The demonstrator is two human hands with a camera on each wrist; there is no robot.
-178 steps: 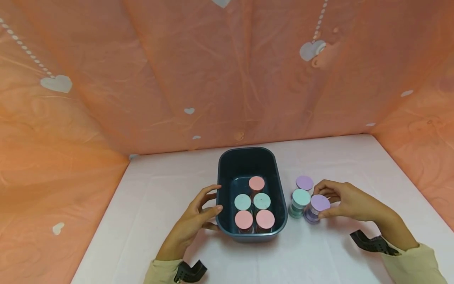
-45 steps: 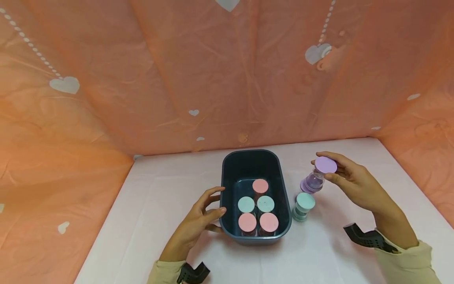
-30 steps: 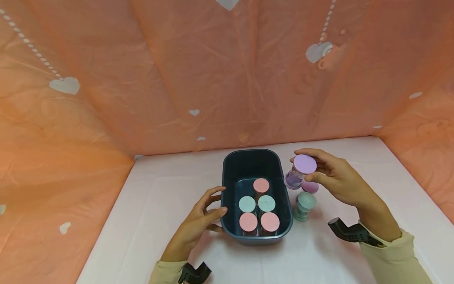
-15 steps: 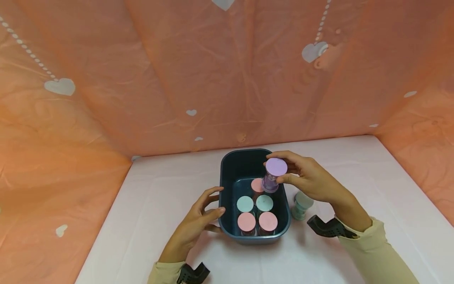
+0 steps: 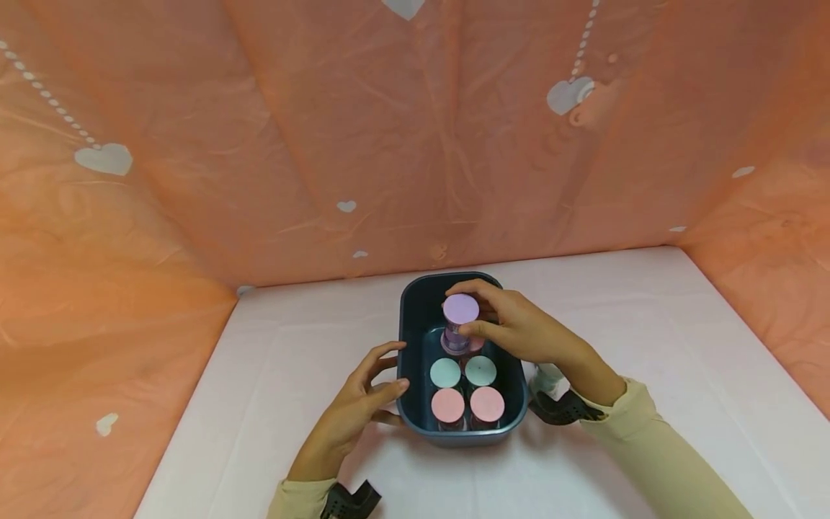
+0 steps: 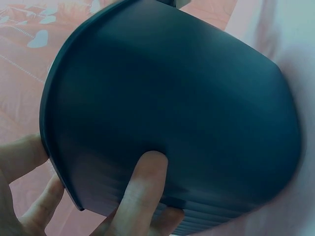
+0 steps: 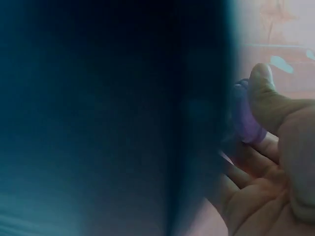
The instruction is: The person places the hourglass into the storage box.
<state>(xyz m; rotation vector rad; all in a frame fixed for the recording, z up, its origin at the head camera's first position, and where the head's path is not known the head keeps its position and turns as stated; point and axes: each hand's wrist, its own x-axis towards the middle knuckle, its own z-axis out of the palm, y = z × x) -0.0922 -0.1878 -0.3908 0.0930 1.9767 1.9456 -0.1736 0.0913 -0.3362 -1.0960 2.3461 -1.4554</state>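
Observation:
My left hand (image 5: 359, 404) rests at the left side of a dark blue oblong tub (image 5: 420, 306). Its thumb and index tips touch the rim, and in the left wrist view fingers (image 6: 147, 179) press flat on the tub's outer wall. My right hand (image 5: 528, 328) pinches a purple-ended sand timer (image 5: 461, 310) upright inside the tub, behind the others. Beside it a pink-ended timer (image 5: 477, 344) is partly covered. Two mint timers (image 5: 445, 373) stand nearer, with two pink timers (image 5: 448, 405) in front. In the right wrist view the tub wall hides much of the hand.
Another mint timer (image 5: 547, 378) stands on the white table (image 5: 285, 360) right of the tub, partly hidden by my right wrist and its black camera mount (image 5: 560, 409). Orange sheeting (image 5: 363, 144) with pale hearts rises behind and at both sides.
My right hand picked up a purple sand timer from the right of the tub and carried it left over the rim, down into the tub. My left hand stayed at the tub's side.

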